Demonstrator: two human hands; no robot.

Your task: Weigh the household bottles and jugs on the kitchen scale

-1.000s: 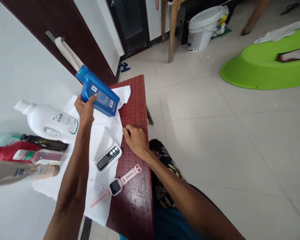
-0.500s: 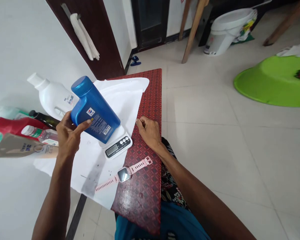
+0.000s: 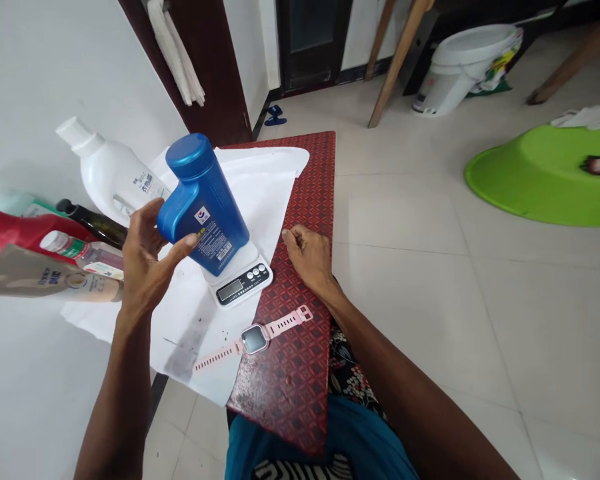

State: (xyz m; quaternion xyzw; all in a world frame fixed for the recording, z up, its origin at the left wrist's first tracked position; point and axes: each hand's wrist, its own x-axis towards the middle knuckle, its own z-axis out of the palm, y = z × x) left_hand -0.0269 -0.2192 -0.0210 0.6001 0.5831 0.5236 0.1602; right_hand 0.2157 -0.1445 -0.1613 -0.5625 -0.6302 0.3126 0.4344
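A blue plastic bottle [image 3: 207,200] with a wide round cap stands on the white digital kitchen scale [image 3: 243,283]. My left hand [image 3: 153,260] is around the bottle's left side, thumb on the label and the other fingers partly hidden behind it. On the red patterned table edge rests my right hand [image 3: 310,257], its fingers curled into a loose fist with nothing visible in it. A pink-strapped smartwatch [image 3: 255,339] lies in front of the scale, partly on the white sheet [image 3: 180,327].
To the left stand a white detergent bottle [image 3: 115,167], a dark glass bottle [image 3: 97,223], a red bottle [image 3: 25,230], a small clear bottle [image 3: 93,257] and a grey-beige pouch [image 3: 30,277]. The red table [image 3: 290,393] ends to the right above the tiled floor.
The blue bottle now stands more upright on the scale, with my left hand still on it. My right hand stays by the table edge. The whole view has shifted slightly.
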